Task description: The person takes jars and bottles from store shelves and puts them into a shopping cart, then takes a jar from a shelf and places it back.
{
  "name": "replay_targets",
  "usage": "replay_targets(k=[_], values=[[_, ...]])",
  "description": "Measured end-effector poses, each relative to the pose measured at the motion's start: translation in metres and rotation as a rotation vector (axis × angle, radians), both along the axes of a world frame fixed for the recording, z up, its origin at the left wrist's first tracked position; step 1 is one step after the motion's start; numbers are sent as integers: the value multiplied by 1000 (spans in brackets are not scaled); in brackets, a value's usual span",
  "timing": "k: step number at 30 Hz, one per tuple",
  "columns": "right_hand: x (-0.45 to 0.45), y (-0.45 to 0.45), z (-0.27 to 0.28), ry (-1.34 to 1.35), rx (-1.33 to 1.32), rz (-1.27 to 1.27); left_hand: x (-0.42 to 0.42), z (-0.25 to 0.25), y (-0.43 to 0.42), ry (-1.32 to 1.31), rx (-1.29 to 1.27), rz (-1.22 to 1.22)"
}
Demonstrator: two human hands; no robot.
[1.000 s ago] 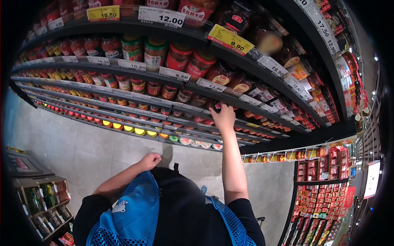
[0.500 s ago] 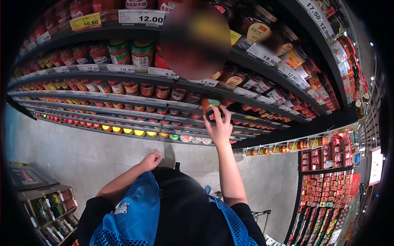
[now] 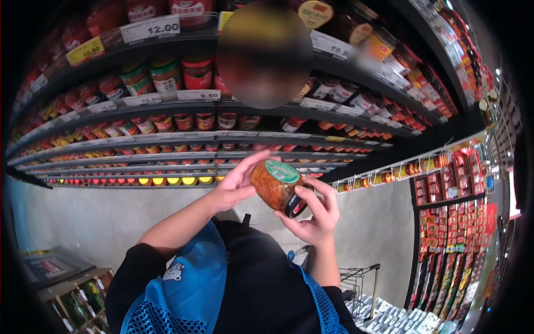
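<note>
Grey floor (image 3: 119, 214) lies beside long dark shelves (image 3: 167, 47), small lights (image 3: 497, 72) at far right.

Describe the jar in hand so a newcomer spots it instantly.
Below the long shelves across the upper view, find the left hand and right hand. The jar is tilted between them, its dark end in the right. Its green oval label and off-shelf position set it apart from the shelved jars.
</note>
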State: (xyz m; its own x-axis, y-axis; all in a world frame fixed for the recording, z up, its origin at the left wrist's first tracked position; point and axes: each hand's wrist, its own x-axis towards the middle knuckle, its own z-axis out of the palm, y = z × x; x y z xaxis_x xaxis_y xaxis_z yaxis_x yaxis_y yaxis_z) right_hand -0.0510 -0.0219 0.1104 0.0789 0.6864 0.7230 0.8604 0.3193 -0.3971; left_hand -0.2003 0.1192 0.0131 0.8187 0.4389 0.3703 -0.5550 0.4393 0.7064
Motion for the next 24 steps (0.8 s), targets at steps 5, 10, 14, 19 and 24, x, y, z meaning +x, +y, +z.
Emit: replay_targets(k=[5,10,14,19,24], values=[[7,-13,4,235,-211,-193,16,-15,-10,131,-258,-354],[28,-24,-19,482,-412,-453,35,-48,-45,339,-727,-703],[41,-51,-39,692,-511,-421,40,-49,-63,432,-816,-860],[38,-86,-62,746,-511,-449,45,-59,-75,569,-800,-969],[33,-143,-107,897,-542,-446,50,-89,-95,691,-745,-1165]])
